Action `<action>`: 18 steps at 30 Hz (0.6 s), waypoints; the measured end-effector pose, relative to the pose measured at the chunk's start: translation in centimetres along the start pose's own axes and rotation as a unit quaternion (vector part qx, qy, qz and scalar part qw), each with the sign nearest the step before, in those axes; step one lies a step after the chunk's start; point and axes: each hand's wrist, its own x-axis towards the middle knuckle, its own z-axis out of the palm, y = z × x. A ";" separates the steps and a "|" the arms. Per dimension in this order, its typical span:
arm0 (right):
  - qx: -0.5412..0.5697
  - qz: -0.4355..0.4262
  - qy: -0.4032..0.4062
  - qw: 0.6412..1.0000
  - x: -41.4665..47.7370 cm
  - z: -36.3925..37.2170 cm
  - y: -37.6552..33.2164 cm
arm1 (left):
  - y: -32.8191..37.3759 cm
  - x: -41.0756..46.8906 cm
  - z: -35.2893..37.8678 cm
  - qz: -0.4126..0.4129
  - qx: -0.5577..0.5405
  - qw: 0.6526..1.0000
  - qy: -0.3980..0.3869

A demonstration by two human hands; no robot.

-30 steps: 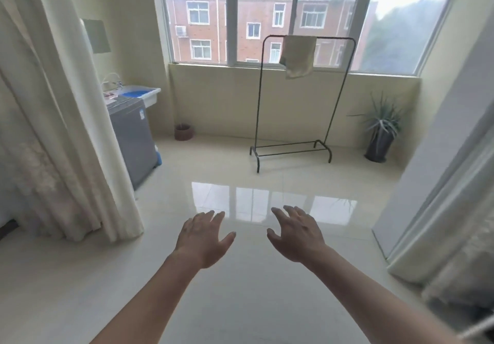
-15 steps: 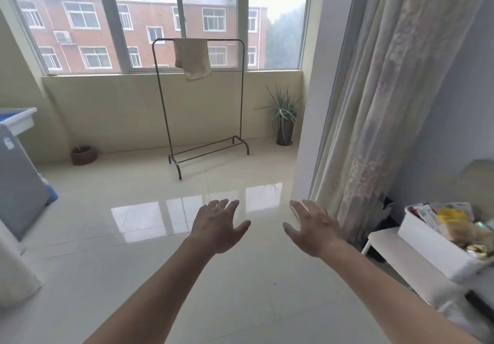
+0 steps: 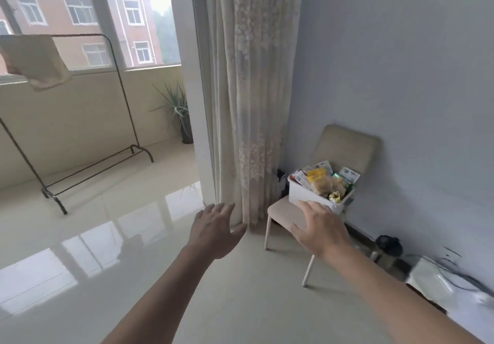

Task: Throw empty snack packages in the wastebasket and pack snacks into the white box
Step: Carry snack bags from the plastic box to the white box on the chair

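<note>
A clothes rack (image 3: 80,119) stands far left, its hanging cloth (image 3: 34,60) cut off by the edge. A potted plant (image 3: 184,119) is half hidden behind the pillar, beside a pale curtain (image 3: 248,90). The left hand (image 3: 213,231) hangs over the floor, fingers spread, empty. The right hand (image 3: 320,228), also spread and empty, overlaps the white box (image 3: 307,196); contact unclear. The box sits on a chair (image 3: 344,146), open top up, long side running left to right, heaped with snacks (image 3: 323,180). Lower right is blurred.

white box (image 3: 304,195), snack packets (image 3: 322,180) in yellow, green, red; beige chair (image 3: 344,147), white legs; cream curtain (image 3: 251,90), pale floral lace pattern; grey-blue wall (image 3: 401,63); glossy cream floor (image 3: 107,236); black rack (image 3: 117,82), beige cloth (image 3: 34,60).
</note>
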 end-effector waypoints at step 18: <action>-0.026 0.194 0.015 0.981 7.1 1.1 16.5 | 12.7 21.3 7.1 0.187 0.029 0.981 -0.046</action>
